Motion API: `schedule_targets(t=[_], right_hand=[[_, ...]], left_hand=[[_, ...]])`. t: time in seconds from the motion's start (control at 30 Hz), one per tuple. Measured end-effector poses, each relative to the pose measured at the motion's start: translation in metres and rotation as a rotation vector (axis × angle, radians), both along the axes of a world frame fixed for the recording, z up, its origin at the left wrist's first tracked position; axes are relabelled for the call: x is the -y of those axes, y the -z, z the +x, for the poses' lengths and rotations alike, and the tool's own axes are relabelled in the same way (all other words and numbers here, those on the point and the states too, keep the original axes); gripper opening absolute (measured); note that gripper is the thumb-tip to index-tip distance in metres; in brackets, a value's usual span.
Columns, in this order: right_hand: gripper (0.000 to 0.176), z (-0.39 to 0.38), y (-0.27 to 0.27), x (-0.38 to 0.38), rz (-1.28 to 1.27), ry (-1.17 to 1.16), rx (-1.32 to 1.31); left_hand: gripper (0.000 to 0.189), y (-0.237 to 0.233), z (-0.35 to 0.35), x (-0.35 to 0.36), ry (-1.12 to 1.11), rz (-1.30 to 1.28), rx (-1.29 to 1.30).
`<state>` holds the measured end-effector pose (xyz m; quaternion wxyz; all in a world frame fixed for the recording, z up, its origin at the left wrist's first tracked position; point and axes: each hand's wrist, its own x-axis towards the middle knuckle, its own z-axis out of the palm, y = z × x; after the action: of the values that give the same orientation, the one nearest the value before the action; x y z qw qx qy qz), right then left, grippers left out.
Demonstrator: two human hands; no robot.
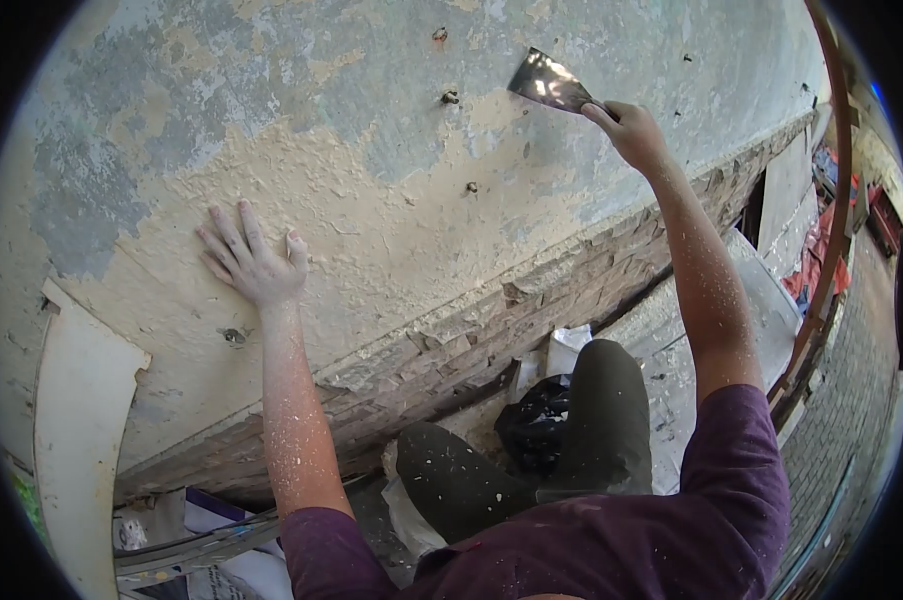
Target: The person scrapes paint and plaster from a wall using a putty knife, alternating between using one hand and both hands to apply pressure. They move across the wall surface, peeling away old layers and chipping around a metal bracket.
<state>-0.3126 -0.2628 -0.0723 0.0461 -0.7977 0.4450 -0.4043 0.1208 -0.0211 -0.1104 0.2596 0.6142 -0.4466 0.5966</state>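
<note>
My right hand (631,132) is wrapped round the handle of a wide-bladed paint scraper (549,82), its metal blade up against the wall. The wall (341,210) carries flaking cream paint, with grey-blue patches showing above and around it. Spread flat on the cream area is my left hand (254,258), fingers apart and dusted with pale powder. Small paint flakes speckle both forearms. A few rusty bolts (449,97) stick out of the wall left of the scraper.
Below the wall runs a rough stone ledge (471,325) strewn with chips. A black plastic bag (533,425) lies by my knees. At the left stands a pale board (83,430); a curved brown metal bar (839,190) rises at the right, near a red cloth (819,250).
</note>
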Motion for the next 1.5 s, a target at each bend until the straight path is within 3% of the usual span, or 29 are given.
schedule_targets(t=[0.2,0.37,0.53,0.6,0.67,0.77,0.83,0.9,0.97,1.03,1.13,1.17,1.23,1.27,1.3,1.47,1.5], right_hand=[[0.057,0.072,-0.018,-0.038,0.104,-0.175,0.074],[0.055,0.05,0.086,-0.051,0.589,-0.182,0.756],[0.054,0.061,-0.033,-0.046,0.506,-0.294,0.874],[0.054,0.059,-0.05,-0.041,0.479,-0.317,0.885],[0.051,0.045,-0.03,-0.049,0.541,-0.275,0.867],[0.058,0.034,0.093,-0.055,0.67,-0.196,0.75],[0.055,0.04,0.109,-0.07,0.761,-0.138,0.825],[0.053,0.043,0.075,-0.053,0.595,-0.217,0.753],[0.053,0.055,0.009,-0.039,0.473,-0.296,0.84],[0.054,0.065,-0.023,-0.03,0.453,-0.334,0.941],[0.054,0.057,0.051,-0.04,0.508,-0.313,0.736],[0.054,0.06,0.093,-0.063,0.379,-0.221,0.511],[0.055,0.078,0.228,-0.077,0.128,-0.128,0.275],[0.038,0.084,0.24,-0.089,0.411,-0.08,0.414],[0.033,0.092,0.245,-0.094,0.702,-0.031,0.552],[0.048,0.103,0.124,-0.076,0.4,-0.168,0.602],[0.048,0.102,0.089,-0.079,0.454,-0.204,0.616]], left_hand=[[0.069,-0.001,0.0,-0.001,0.027,-0.006,0.026],[0.069,0.0,0.0,0.0,0.022,-0.017,0.02],[0.068,0.003,-0.002,0.002,0.005,-0.039,-0.005],[0.068,0.002,0.0,0.002,0.006,-0.037,0.007],[0.067,0.001,-0.002,0.004,0.015,-0.042,0.002],[0.067,0.004,-0.001,0.002,0.026,-0.049,-0.012],[0.067,0.003,-0.001,0.006,0.026,-0.067,-0.019],[0.067,0.005,0.0,0.003,0.017,-0.05,-0.008],[0.067,0.005,0.001,0.001,0.018,-0.033,-0.01],[0.067,0.006,0.001,0.005,0.011,-0.032,-0.023],[0.067,0.006,0.001,0.004,0.018,-0.041,-0.016],[0.067,0.007,0.002,0.004,0.023,-0.04,-0.019],[0.067,0.01,0.0,0.003,0.016,-0.052,-0.028],[0.067,0.01,-0.001,0.003,0.023,-0.05,-0.032],[0.067,0.008,-0.001,0.003,0.03,-0.043,-0.029],[0.067,0.008,0.005,0.003,0.02,-0.02,0.009],[0.068,0.01,0.004,0.002,0.006,-0.009,0.019]])
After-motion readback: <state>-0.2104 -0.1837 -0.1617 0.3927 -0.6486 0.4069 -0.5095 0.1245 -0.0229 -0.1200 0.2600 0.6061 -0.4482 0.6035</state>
